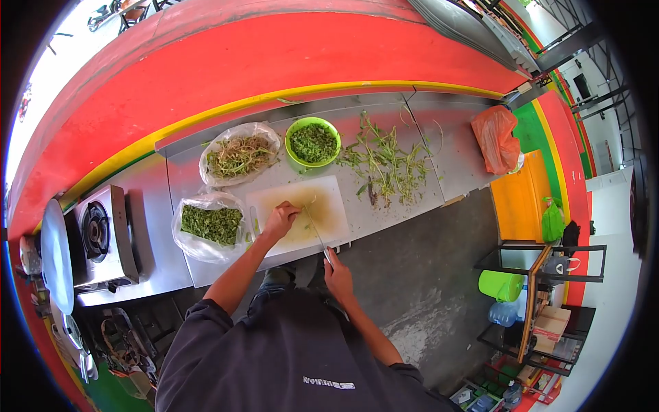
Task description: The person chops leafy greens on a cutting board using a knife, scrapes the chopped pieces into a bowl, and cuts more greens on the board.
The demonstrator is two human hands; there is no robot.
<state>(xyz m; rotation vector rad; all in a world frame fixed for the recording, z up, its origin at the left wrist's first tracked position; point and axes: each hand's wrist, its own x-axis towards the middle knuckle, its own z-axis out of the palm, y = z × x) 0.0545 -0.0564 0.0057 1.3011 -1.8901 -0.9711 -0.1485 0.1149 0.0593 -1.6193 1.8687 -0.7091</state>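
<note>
My right hand (pixel 338 276) is wrapped round the handle of a knife (pixel 318 235), whose thin blade reaches over a white cutting board (pixel 333 194). Close to the blade's tip, my left hand (pixel 281 219) is closed in a pinch above the board; whatever is between its fingertips is too small to name. Greenish-brown stains and a few green scraps mark the board. Left of it, chopped greens (pixel 211 224) fill a clear plastic bag (pixel 195 250). Behind the board stands a green bowl (pixel 292 159) of chopped greens (pixel 314 143).
Stems and roots (pixel 240 156) lie in another plastic bag (pixel 207 177). Loose leafy stalks (pixel 395 161) spread over the steel counter (pixel 274 185) at right, before an orange plastic bag (pixel 495 139). A gas stove (pixel 103 237) stands at left; a red wall (pixel 274 55) runs behind.
</note>
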